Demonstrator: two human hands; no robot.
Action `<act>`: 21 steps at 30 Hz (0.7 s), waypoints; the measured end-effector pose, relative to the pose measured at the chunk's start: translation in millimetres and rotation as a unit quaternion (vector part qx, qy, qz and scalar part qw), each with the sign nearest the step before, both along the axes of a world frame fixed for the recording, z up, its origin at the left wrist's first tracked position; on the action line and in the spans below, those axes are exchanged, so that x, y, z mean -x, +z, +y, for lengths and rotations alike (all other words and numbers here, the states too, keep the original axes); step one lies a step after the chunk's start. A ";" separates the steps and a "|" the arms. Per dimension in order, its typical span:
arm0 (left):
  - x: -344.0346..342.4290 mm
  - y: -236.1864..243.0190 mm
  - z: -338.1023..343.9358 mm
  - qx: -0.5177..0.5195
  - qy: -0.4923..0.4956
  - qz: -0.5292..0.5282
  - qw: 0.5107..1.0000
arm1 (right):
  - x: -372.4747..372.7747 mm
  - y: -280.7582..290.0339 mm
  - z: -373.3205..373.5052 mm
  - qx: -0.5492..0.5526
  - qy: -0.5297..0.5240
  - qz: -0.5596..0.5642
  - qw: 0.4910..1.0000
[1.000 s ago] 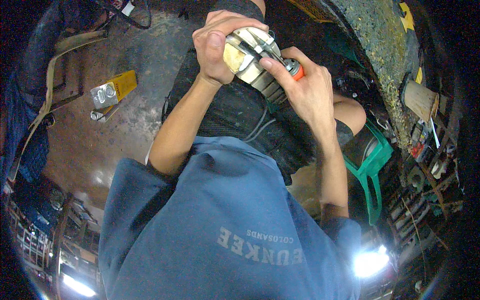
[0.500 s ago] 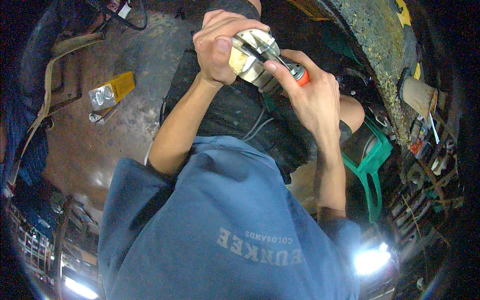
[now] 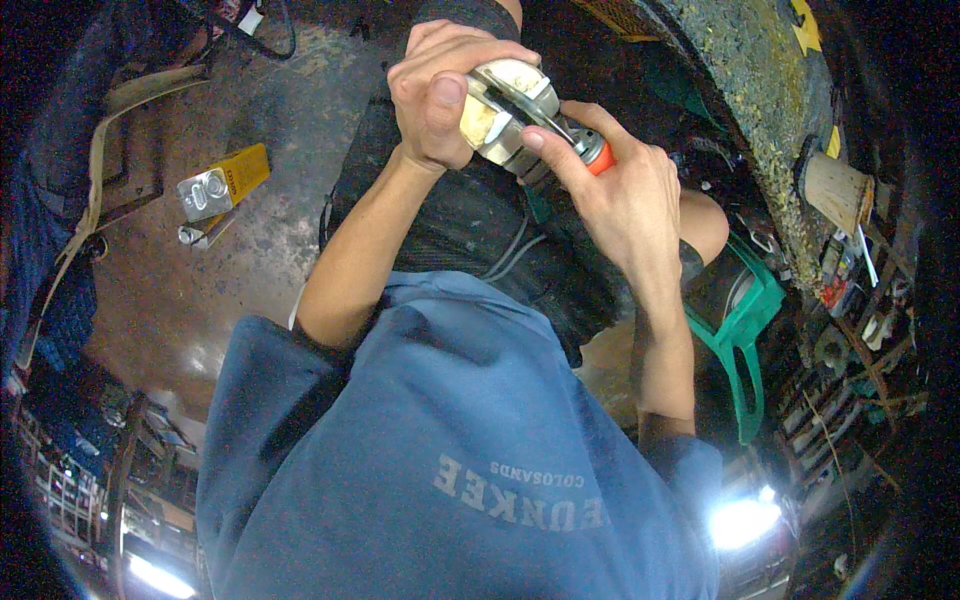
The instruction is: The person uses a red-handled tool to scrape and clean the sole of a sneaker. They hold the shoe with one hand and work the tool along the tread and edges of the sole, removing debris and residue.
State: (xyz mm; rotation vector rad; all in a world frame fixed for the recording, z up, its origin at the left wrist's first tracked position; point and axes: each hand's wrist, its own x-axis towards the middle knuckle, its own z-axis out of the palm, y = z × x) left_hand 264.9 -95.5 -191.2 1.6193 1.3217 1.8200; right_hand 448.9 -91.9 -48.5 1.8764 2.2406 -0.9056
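Above my lap, my left hand [image 3: 428,108] is closed round a rounded metal part [image 3: 516,78], silver with pale cream patches, my fingers over its top and my thumb at its left side. My right hand [image 3: 625,200] grips a small tool or fitting with an orange-red band [image 3: 600,159] at the part's right side; its thumb lies across the front beside a slim metal piece. Exactly what that orange piece is, and how it joins the part, I cannot tell.
On the floor at left lie a yellow-and-silver can [image 3: 230,180] and a belt strap [image 3: 98,190]. At right are a crusted workbench edge [image 3: 750,100], a cylindrical block [image 3: 838,192], a green plastic stool [image 3: 745,350] and cluttered shelving [image 3: 840,420] farther back.
Since a second ago the metal part and both hands have shifted slightly to the right, and the part has turned a little. Both hands have kept their grip.
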 end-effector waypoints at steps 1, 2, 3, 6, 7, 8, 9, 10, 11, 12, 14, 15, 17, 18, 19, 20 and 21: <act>0.0 0.1 -0.3 0.001 -0.001 -0.002 1.000 | -0.5 -0.5 0.8 0.004 -0.001 0.002 1.000; -0.1 0.0 -0.4 0.003 -0.001 -0.004 1.000 | -1.4 -0.8 1.5 0.013 -0.011 0.006 1.000; -0.1 -0.2 -0.3 0.002 0.000 -0.004 1.000 | -2.1 -1.0 2.1 0.018 -0.019 0.010 1.000; -0.2 -0.8 -0.7 0.002 0.002 -0.001 1.000 | -1.7 -2.5 1.3 0.027 -0.028 0.020 0.999; -0.4 -1.0 -0.8 0.003 0.001 0.002 1.000 | -1.2 -3.0 0.9 0.028 -0.027 0.016 0.999; -0.5 -1.1 -1.1 0.005 0.000 0.004 1.000 | -0.5 -3.2 -0.1 0.018 -0.020 0.015 1.000; -0.4 -1.1 -1.2 0.003 0.001 0.006 1.000 | 0.3 -3.5 -1.4 0.007 -0.012 0.007 1.000; -0.1 -1.0 -1.0 0.002 0.002 0.008 1.000 | 0.9 -3.4 -2.0 -0.005 -0.004 -0.002 1.000; 0.1 -0.9 -0.9 0.001 0.003 0.009 1.000 | 0.7 -3.0 -1.7 0.004 -0.005 -0.002 1.000; 0.0 -0.6 -0.7 0.000 0.002 0.009 1.000 | 0.0 -2.5 -0.8 0.012 -0.007 -0.002 1.000; 0.3 0.0 -0.4 -0.001 0.001 0.008 1.000 | -0.6 -2.6 0.6 0.022 -0.016 0.001 1.000; 0.3 0.4 -0.4 0.002 0.002 0.008 1.000 | -0.6 -3.2 1.1 0.024 -0.023 0.005 0.999; 0.1 1.0 -0.9 0.009 0.004 0.007 1.000 | -1.4 -4.1 1.9 0.027 -0.035 0.011 0.999; 0.1 1.1 -1.3 0.012 0.005 0.006 1.000 | -1.9 -4.5 1.9 0.029 -0.040 0.013 0.999; 0.1 1.2 -1.6 0.014 0.005 0.005 1.000 | -2.6 -4.7 1.8 0.030 -0.044 0.016 0.998; 0.1 1.1 -1.6 0.017 0.005 0.004 1.000 | -2.4 -5.4 1.1 0.019 -0.042 0.018 0.999; 0.1 0.9 -1.5 0.014 0.005 0.004 1.000 | -1.7 -6.2 0.0 0.009 -0.040 0.020 0.999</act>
